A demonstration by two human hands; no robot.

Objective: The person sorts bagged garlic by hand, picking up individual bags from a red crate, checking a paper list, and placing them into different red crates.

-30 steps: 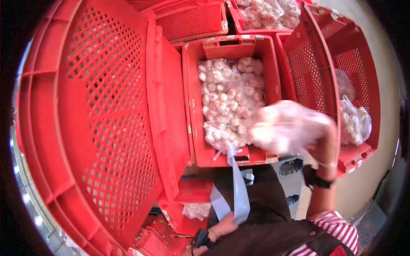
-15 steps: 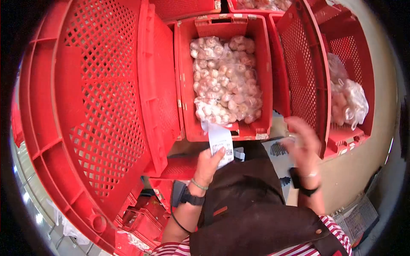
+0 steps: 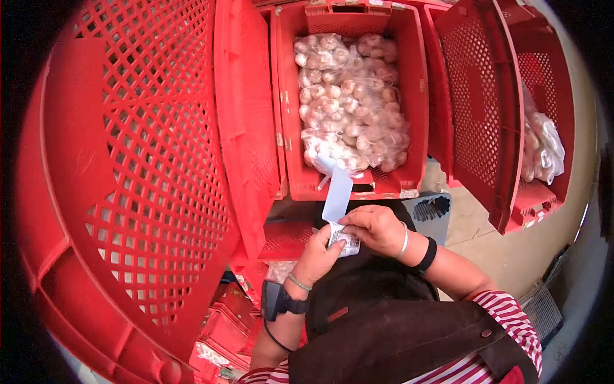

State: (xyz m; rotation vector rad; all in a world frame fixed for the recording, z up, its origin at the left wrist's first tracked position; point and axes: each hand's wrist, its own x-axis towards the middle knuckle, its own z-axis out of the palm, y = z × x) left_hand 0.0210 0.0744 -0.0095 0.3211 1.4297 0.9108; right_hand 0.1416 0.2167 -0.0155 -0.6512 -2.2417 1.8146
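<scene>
A printed label strip [image 3: 339, 195] hangs between my hands, its upper part blank and its lower part printed. My left hand [image 3: 318, 254] pinches the strip from the left, thumb over the printed part. From the right, my right hand [image 3: 376, 229] grips the same strip with thumb and fingers pressed together. Just above the strip, bags of garlic bulbs [image 3: 352, 105] in clear plastic lie in a red crate [image 3: 414, 115]. The strip's top end is close to the nearest bag; whether they touch is unclear.
A large red mesh crate [image 3: 160, 147] stands tilted at the left. To the right, another tilted red crate [image 3: 476, 96] stands beside one holding a plastic bag [image 3: 542, 148]. More red crates [image 3: 227, 326] sit low at the left. A wire rack [image 3: 542, 310] is at lower right.
My right hand has moved left and down from the side and taken hold of the strip. The strip is now bent. The crates appear shifted up and slightly right in view.
</scene>
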